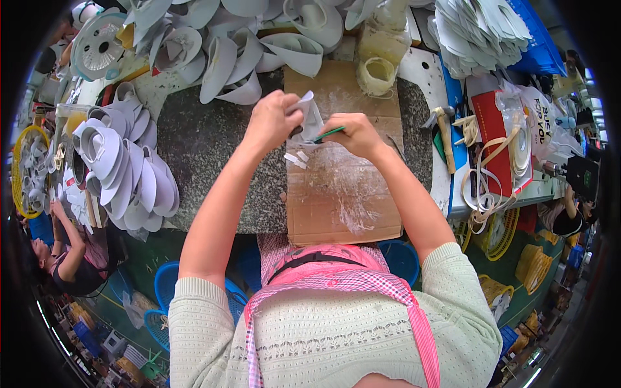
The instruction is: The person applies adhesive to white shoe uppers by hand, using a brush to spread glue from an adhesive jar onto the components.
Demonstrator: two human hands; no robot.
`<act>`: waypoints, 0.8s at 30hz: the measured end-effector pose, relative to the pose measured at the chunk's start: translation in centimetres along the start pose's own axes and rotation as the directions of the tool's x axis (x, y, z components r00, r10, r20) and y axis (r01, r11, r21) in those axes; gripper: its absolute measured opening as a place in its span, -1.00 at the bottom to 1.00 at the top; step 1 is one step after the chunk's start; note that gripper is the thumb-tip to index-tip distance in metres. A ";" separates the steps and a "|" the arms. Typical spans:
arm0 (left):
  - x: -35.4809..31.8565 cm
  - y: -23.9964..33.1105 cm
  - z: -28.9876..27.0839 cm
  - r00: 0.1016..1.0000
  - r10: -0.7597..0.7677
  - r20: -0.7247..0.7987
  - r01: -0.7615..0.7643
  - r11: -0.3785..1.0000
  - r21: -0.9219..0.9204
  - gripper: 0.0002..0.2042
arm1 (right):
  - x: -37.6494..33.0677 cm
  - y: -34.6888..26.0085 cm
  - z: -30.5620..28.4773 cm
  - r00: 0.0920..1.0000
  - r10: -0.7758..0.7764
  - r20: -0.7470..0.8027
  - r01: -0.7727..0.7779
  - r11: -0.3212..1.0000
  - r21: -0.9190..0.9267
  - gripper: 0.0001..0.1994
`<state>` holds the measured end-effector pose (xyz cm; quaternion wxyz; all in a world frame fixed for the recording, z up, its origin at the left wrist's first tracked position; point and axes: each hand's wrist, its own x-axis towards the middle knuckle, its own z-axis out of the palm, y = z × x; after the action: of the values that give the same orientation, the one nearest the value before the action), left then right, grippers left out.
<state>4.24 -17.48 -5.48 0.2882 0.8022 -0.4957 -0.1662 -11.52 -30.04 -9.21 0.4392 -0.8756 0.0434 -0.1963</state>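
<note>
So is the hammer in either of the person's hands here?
No, the hammer lies on the bench to the right, while the right hand holds a green tool and the left hand a white piece.

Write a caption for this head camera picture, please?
Left hand holds a white strip while right hand works it with a green-handled tool.

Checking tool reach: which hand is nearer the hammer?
Right. The right hand, holding a green tool, is over the cardboard, nearer the hammer at the bench's right edge. The left hand is farther left.
</note>
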 end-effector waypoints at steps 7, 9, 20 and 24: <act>-1.8 0.4 -10.1 0.742 0.181 -0.645 -0.180 0.981 0.069 -0.80 | -4.9 -0.2 -3.9 0.538 0.687 -0.489 -0.102 0.629 0.771 -0.93; -0.8 0.2 -16.2 0.453 0.445 -0.773 -0.087 0.885 0.458 -0.76 | -7.2 1.3 -3.5 0.511 0.678 -0.528 -0.096 0.656 0.749 -0.97; 16.9 -10.4 -26.8 0.695 0.531 -0.485 0.262 0.441 0.858 -0.74 | -7.2 -1.8 -1.2 0.585 0.634 -0.506 -0.222 0.725 0.652 -0.92; 16.6 -11.3 -22.7 0.785 0.342 -0.516 0.161 0.693 0.703 -0.69 | -6.7 -2.6 -1.3 0.603 0.641 -0.474 -0.244 0.714 0.656 -0.89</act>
<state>32.21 -21.69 5.42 0.1057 0.8306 -0.4404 0.3239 -18.37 -27.77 -8.56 0.6499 -0.5434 0.3695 -0.3820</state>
